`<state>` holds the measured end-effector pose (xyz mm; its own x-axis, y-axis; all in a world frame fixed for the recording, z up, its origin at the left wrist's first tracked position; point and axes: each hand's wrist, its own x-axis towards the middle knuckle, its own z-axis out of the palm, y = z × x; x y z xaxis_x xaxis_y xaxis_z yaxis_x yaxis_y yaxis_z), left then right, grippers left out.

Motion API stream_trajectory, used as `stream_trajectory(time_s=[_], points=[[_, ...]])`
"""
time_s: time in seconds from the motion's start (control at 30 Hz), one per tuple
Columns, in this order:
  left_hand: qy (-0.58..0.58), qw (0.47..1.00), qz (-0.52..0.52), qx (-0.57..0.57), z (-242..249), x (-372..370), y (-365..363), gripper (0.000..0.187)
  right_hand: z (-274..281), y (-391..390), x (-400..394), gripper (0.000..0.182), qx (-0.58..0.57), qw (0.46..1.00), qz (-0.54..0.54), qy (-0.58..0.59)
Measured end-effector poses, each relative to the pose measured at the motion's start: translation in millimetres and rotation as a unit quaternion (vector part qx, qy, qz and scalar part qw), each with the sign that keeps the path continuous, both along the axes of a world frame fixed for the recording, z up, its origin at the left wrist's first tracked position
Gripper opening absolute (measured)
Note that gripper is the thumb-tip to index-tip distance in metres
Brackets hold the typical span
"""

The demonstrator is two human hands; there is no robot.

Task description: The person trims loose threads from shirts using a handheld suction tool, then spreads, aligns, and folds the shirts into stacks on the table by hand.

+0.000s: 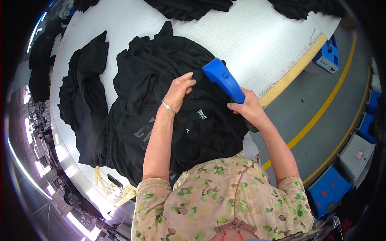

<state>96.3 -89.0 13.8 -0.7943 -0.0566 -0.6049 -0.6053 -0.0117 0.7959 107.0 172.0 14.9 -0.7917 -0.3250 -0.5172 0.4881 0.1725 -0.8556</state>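
A blue handheld tool (224,79) is in my right hand (246,105), its wide head pointing up and left over the black cloth. My left hand (181,89), with a bracelet at the wrist, is closed in a pinch on the black fabric left of the tool. A pile of black garments (161,80) spreads over the table in front of me and reaches my body. Pale printed lettering shows on the cloth below my hands, with a small white logo nearer the right hand.
Another black garment (86,92) lies at the left of the white table (249,44). More dark clothes lie along its far side. A blue box (327,56) stands beyond the right edge. Blue and grey bins (329,190) line the floor at right.
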Motion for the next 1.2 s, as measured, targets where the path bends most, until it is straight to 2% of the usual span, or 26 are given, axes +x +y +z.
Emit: stream_trajectory(time_s=[0.03,0.1,0.13,0.17,0.2,0.27,0.3,0.33,0.4,0.5,0.53,0.6,0.7,0.8,0.93,0.97,1.07,1.1,1.2], points=[[-0.015,0.999,0.029,-0.044,1.4,-0.4,2.0,0.031,-2.1,2.6,-0.1,0.027,0.009,1.0,0.004,-0.001],[-0.025,0.954,-0.178,-0.241,18.0,-4.6,-5.1,0.034,-3.4,7.9,-1.6,0.026,0.008,1.0,-0.017,-0.009],[-0.032,0.9,-0.277,-0.335,27.5,-5.1,-7.9,0.04,-2.8,10.4,-2.0,0.025,-0.003,0.999,-0.045,-0.016],[-0.021,0.833,-0.336,-0.44,29.7,-2.8,1.4,0.055,-3.1,11.4,-1.1,0.025,-0.015,0.997,-0.071,-0.024],[-0.025,0.783,-0.374,-0.496,27.1,-2.4,10.8,0.056,-4.4,11.4,-1.1,0.024,-0.021,0.996,-0.081,-0.033],[-0.02,0.73,-0.391,-0.561,26.0,-6.1,39.4,0.056,-5.4,11.9,-4.3,0.023,-0.029,0.993,-0.101,-0.045],[0.0,0.73,-0.382,-0.567,17.9,-8.9,50.3,0.061,-5.2,10.9,-4.0,0.024,-0.032,0.994,-0.099,-0.045],[0.014,0.738,-0.357,-0.573,9.4,-11.9,59.3,0.057,-3.6,10.4,-3.1,0.02,-0.034,0.994,-0.097,-0.039],[0.113,0.729,-0.282,-0.614,-23.8,-11.0,59.1,0.043,-1.3,11.1,-1.5,0.015,-0.036,0.995,-0.093,-0.028],[0.204,0.64,-0.272,-0.689,-39.0,-14.9,46.0,0.031,-3.8,14.9,0.6,0.015,-0.033,0.993,-0.111,-0.026],[0.244,0.629,-0.233,-0.7,-36.0,-14.5,41.8,0.026,-4.6,16.0,1.1,0.015,-0.037,0.992,-0.116,-0.026],[0.26,0.616,-0.2,-0.716,-29.3,-10.2,40.7,0.027,-6.9,18.4,2.5,0.016,-0.045,0.991,-0.127,-0.026],[0.126,0.624,-0.333,-0.696,-21.1,-7.2,36.0,0.024,-13.3,21.3,5.6,0.022,-0.042,0.992,-0.12,-0.023],[0.048,0.641,-0.371,-0.671,-24.7,-15.1,12.4,0.021,-8.8,22.8,7.5,0.015,-0.047,0.991,-0.12,-0.026],[0.195,0.674,-0.224,-0.676,-26.6,4.7,9.6,0.014,5.4,28.3,4.4,0.014,-0.061,0.995,-0.082,-0.01],[0.226,0.694,-0.192,-0.655,-29.9,13.0,10.2,0.02,12.4,28.9,2.4,0.015,-0.063,0.996,-0.065,-0.005],[0.344,0.688,-0.096,-0.632,-28.8,26.5,15.3,0.026,20.2,23.2,-1.6,0.017,-0.055,0.997,-0.001,0.045],[0.352,0.699,-0.084,-0.616,-29.3,29.8,14.8,0.03,21.8,18.6,-3.7,0.018,-0.051,0.996,0.024,0.069],[0.385,0.698,-0.045,-0.602,-30.1,32.2,15.6,0.026,17.0,-2.7,-6.8,0.029,0.028,0.987,0.129,0.088]])
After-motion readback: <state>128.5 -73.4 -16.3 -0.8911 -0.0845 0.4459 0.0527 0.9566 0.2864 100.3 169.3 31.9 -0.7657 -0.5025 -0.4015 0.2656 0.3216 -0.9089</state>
